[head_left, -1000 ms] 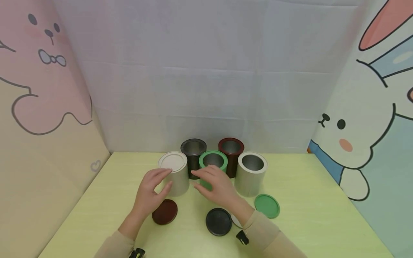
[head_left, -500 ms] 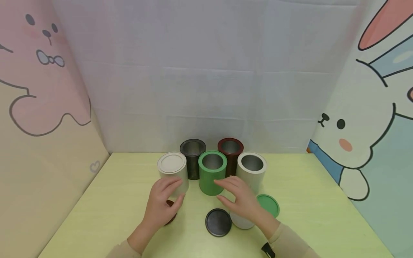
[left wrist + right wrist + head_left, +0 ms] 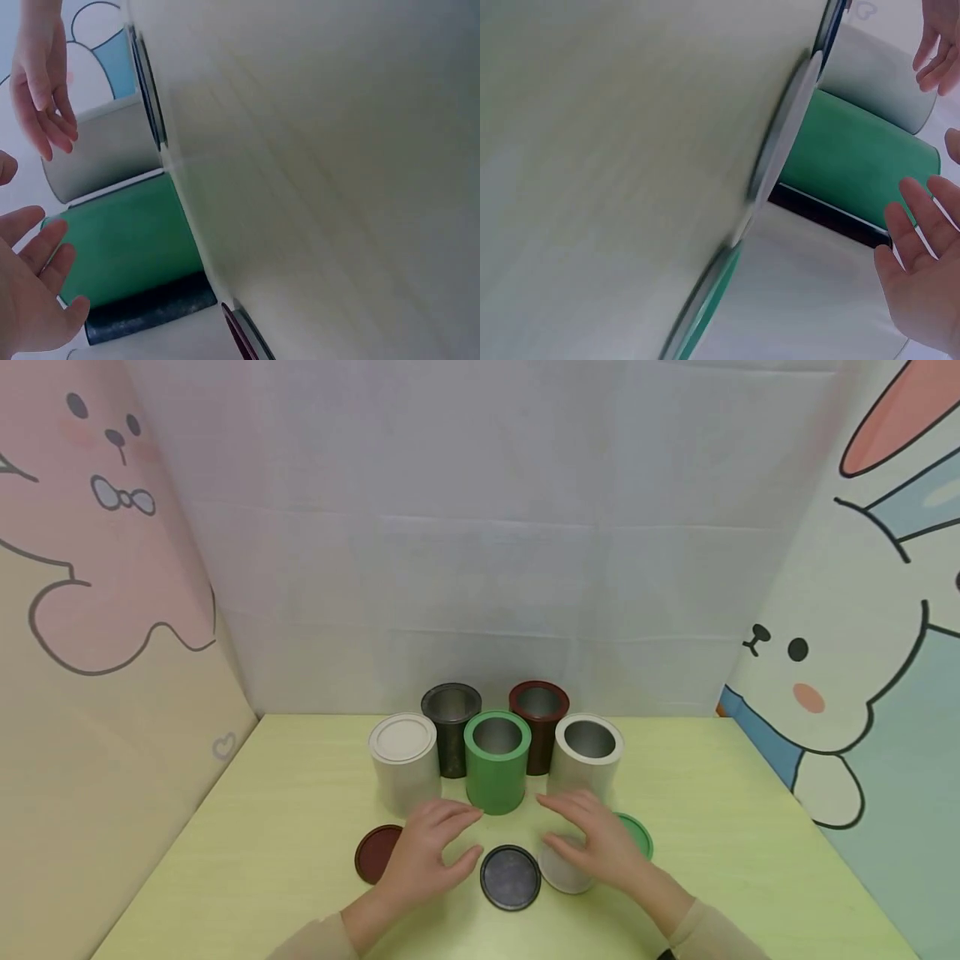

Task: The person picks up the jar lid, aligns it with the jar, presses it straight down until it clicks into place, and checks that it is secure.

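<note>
My left hand (image 3: 429, 852) hovers between the dark red lid (image 3: 373, 853) and the black lid (image 3: 510, 878), fingers relaxed and thumb apart, with nothing held. Over the white lid (image 3: 566, 875) is my right hand (image 3: 602, 843), also holding nothing; it partly hides that lid and the green lid (image 3: 637, 835). Behind the hands stand a lidded white canister (image 3: 403, 772), an uncovered green canister (image 3: 496, 783) and an uncovered white canister (image 3: 583, 774). In the right wrist view, the right hand's (image 3: 930, 281) fingers are spread, apart from the green canister (image 3: 855, 157).
An uncovered black canister (image 3: 452, 739) and an uncovered dark red canister (image 3: 540, 735) stand in the back row, close to the white cloth wall (image 3: 480, 568). Printed side panels border the pale yellow-green table (image 3: 247, 827). The black and white lids lie side by side.
Both hands have moved right and nearer to me, away from the canisters. The dark red lid shows again in part, while the right hand now covers some of the white lid. Canisters and lids stay put.
</note>
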The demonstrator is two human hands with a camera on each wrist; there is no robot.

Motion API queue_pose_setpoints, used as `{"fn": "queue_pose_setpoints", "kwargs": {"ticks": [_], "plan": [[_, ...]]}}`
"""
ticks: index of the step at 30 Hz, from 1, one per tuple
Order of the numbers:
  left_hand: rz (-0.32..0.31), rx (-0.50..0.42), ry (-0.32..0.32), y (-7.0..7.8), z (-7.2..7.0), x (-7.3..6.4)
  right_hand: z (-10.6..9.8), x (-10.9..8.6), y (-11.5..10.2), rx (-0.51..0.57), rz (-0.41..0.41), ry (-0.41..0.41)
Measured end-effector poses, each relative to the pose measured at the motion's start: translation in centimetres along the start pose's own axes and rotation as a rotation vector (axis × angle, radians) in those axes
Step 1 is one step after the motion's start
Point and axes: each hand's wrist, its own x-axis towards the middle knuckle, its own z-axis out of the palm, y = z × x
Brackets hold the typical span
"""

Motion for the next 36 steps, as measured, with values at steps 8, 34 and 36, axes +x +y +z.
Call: {"fn": "queue_pose_setpoints", "kwargs": {"ticks": [8, 34, 36], "plan": [[-0.055, 0.0, -0.168, 0.9, 1.2, 0.0, -1.4, -2.1, 0.7, -0.062, 0.028, -0.062], [-0.149, 0.063, -0.526, 3.1, 4.6, 0.9, -4.7, -6.7, 3.6, -0.177, 0.089, -0.173], [-0.152, 0.067, -0.53, 3.2, 4.7, 1.1, -4.8, -6.9, 3.9, -0.188, 0.095, -0.179]]}}
